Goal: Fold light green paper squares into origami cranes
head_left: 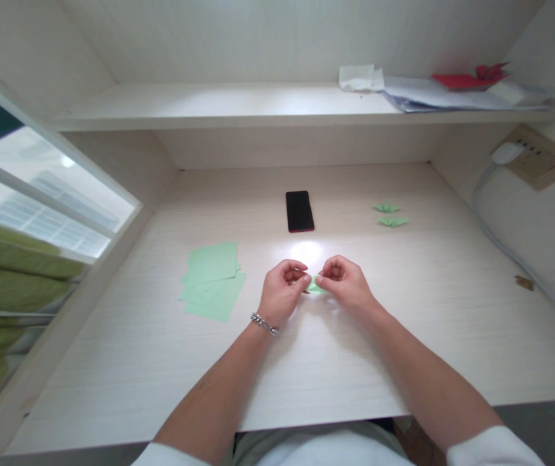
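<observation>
Between my two hands is a small piece of folded green paper (pixel 315 285), held just above the desk. My left hand (pixel 283 285), with a chain bracelet at the wrist, pinches its left end between thumb and fingers. On the other end, my right hand (pixel 345 282) grips the paper in the same way. My fingers cover much of it, so its exact shape is hard to make out. Loose green paper sheets (pixel 214 279) lie overlapping to the left. Two folded green paper cranes, a farther one (pixel 387 208) and a nearer one (pixel 392 222), rest at the back right.
A black phone (pixel 299 211) lies on the desk (pixel 161 362) beyond my hands. The shelf (pixel 200 103) above holds papers (pixel 433 96) and a red folded paper piece (pixel 491 72). A cable (pixel 493 239) runs down the right wall from a plug (pixel 507 153). A small brown scrap (pixel 524 283) lies nearby.
</observation>
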Tool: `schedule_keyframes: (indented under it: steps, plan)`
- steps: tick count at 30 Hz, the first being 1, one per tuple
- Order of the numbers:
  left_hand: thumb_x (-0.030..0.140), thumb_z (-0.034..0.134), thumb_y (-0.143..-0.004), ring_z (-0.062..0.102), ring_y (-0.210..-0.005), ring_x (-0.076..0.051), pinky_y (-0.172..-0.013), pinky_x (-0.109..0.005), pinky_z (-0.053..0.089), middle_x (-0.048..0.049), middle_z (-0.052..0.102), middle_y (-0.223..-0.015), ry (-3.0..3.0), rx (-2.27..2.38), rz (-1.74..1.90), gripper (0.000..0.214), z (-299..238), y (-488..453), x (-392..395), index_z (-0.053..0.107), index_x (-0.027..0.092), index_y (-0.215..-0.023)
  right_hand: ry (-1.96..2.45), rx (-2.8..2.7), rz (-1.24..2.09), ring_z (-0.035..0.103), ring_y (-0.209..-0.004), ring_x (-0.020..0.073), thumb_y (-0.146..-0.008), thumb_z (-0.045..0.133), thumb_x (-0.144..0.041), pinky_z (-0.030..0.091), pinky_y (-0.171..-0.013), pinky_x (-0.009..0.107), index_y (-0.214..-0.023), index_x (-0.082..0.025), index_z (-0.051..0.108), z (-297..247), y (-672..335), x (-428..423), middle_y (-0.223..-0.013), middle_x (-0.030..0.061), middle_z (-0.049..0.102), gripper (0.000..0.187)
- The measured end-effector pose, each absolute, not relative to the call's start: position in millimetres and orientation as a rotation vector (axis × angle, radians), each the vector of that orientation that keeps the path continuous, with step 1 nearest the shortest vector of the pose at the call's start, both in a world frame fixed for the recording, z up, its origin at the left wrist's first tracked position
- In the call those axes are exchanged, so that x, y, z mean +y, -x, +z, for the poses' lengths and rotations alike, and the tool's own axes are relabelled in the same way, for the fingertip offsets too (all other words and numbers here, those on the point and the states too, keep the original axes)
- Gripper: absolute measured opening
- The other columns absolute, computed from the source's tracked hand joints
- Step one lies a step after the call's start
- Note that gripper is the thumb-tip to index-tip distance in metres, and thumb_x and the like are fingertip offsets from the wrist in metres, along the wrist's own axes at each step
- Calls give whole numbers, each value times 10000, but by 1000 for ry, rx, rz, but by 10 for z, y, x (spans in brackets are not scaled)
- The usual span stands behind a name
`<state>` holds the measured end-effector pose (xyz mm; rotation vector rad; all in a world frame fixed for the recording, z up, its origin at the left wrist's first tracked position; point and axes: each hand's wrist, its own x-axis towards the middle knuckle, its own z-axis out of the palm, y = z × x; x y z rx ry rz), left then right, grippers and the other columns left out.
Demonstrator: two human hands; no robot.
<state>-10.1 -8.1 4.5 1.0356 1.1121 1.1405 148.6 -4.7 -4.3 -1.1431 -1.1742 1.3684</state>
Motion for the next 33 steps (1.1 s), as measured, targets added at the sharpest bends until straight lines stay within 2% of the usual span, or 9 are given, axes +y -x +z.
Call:
schedule_keyframes:
  steps: [3, 10, 15, 19, 25, 33]
  plan:
    - [190, 746, -642, 607, -618, -117, -555, -226, 534, -2, 633, -674, -1051, 1125, 1197, 289, 57, 119, -74, 575, 143, -870, 1140, -1146, 1434, 580, -606, 119, -649, 735, -236, 469, -569, 244, -813, -168, 581, -6, -1500, -48, -687, -7, 621, 235]
    - [241, 714, -689, 610, -646, -134, -580, -272, 551, -24, 632, -702, -1094, 1087, 1058, 264, 24, 140, -74, 604, 133, -904, 1197, -1173, 1471, 607, -597, 138, -680, 698, -258, 538, -555, 280, -886, -165, 592, 26, -1528, -67, -648, -11, 628, 249]
    - [197, 738, -649, 590, -611, -108, -572, -217, 502, 1, 624, -666, -1087, 1087, 1150, 279, 35, 147, -55, 586, 147, -878, 1209, -1185, 1488, 631, -645, 151, -680, 703, -271, 556, -611, 301, -961, -167, 603, -5, -1545, -49, -694, 8, 656, 316]
    - [180, 747, -630, 574, -585, -97, -559, -203, 484, 11, 616, -644, -1066, 1101, 1188, 281, 54, 153, -53, 585, 148, -857, 1198, -1182, 1432, 607, -608, 139, -667, 716, -260, 532, -578, 278, -902, -176, 584, -38, -1555, -22, -670, -5, 636, 282]
    - [193, 712, -652, 582, -615, -116, -565, -256, 539, -7, 614, -702, -1021, 1036, 1123, 175, 64, 154, -58, 605, 138, -778, 1168, -1205, 1453, 621, -632, 151, -678, 704, -263, 526, -613, 295, -914, -169, 586, -28, -1585, -12, -694, 10, 648, 279]
    - [227, 696, -686, 601, -659, -129, -578, -260, 548, -17, 622, -735, -1089, 1048, 1069, 222, 12, 142, -43, 620, 145, -878, 1237, -1309, 1339, 603, -624, 145, -716, 663, -276, 507, -601, 286, -939, -171, 595, -1, -1586, -38, -699, 11, 643, 255]
